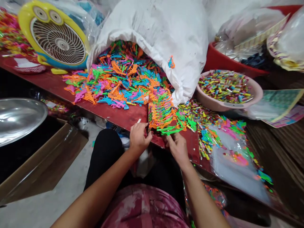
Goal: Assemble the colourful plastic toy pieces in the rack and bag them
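Note:
At the table's front edge, my left hand (139,137) is closed beside the near left end of a row of toy pieces (161,109); what its fingertips grip is too small to make out. The row is of flat, bright plastic pieces, mostly orange and green, lined up side by side. A green plastic toy piece (169,130) lies across the near end, with the curled fingers of my right hand (177,145) pinched at its lower edge. Behind the row, a large heap of similar pieces (116,79) spills from a white sack (163,28).
On the red table (114,115) a yellow fan (59,41) stands at the left. At the right are a pink basin (256,91) of small wrapped pieces, more loose ones (201,115) and clear plastic bags (230,167). A metal bowl (23,117) and a cardboard box (54,158) are lower left.

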Tool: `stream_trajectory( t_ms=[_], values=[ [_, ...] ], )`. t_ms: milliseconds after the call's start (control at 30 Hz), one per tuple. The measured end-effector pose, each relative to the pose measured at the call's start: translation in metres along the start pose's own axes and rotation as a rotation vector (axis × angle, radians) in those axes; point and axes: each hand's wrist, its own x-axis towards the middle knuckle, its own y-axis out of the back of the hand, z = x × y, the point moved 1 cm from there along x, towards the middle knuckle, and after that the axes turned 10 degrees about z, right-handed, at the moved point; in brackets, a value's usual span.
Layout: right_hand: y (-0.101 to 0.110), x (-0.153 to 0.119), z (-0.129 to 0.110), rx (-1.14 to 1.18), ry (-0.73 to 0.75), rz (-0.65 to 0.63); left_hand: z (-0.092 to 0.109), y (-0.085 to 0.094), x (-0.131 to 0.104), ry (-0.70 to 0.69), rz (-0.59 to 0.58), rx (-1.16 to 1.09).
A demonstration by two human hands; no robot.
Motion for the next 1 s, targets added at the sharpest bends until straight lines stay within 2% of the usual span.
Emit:
stream_trajectory(
  t_ms=[167,300,467,633,767,900,1000],
  values=[
    [0.0,0.002,-0.001,-0.064,0.017,-0.012,-0.002,0.0,0.0,0.005,-0.024,-0.003],
    [0.0,0.002,-0.008,-0.247,0.112,-0.005,-0.001,0.0,0.0,0.001,-0.009,-0.001],
    [-0.001,0.004,-0.016,-0.361,0.155,-0.053,0.002,-0.001,0.0,0.025,0.0,-0.011],
    [-0.01,-0.004,-0.026,-0.525,0.208,-0.028,0.0,-0.002,-0.001,0.024,-0.022,-0.009],
    [-0.013,-0.011,-0.023,-0.369,0.145,0.006,0.001,0.009,-0.003,-0.004,-0.029,-0.047],
    [-0.015,-0.01,-0.014,-0.224,0.202,0.073,0.023,0.034,0.002,-0.109,0.154,-0.045],
    [-0.018,-0.009,-0.008,-0.284,0.242,0.094,0.051,0.043,0.015,-0.308,0.118,-0.003]
  ],
)
